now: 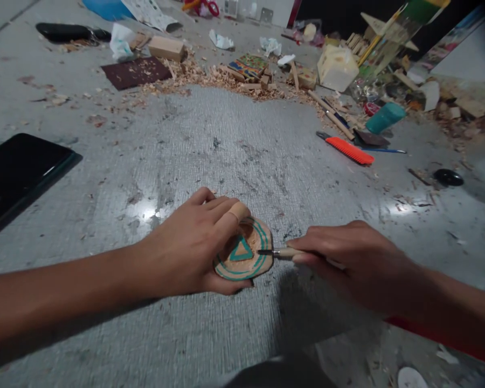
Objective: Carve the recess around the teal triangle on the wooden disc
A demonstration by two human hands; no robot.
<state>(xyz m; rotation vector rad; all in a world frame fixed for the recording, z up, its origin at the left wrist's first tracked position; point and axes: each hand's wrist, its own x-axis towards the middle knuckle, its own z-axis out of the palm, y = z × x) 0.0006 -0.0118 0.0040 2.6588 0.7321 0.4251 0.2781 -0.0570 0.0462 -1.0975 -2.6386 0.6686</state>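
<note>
A round wooden piece (262, 231) lies on the grey table, marked with teal rings and a teal triangle inside a roughly cut hollow. My left hand (202, 231) is closed on its left side, with fingers over the top and the thumb along the near edge. One left finger wears a tan bandage (238, 210). In my right hand (343, 253) is a slim carving tool (285, 252) with a pale handle and a metal neck. Its dark tip touches or hovers just over the hollow, right of the triangle; which one, I cannot tell.
Wood shavings (202, 73) and wood blocks (167, 48) spread across the back. A dark phone (24, 172) lies at left. At right are an orange-handled cutter (350, 150), a teal cylinder (385, 118) and a black oval object (448, 177).
</note>
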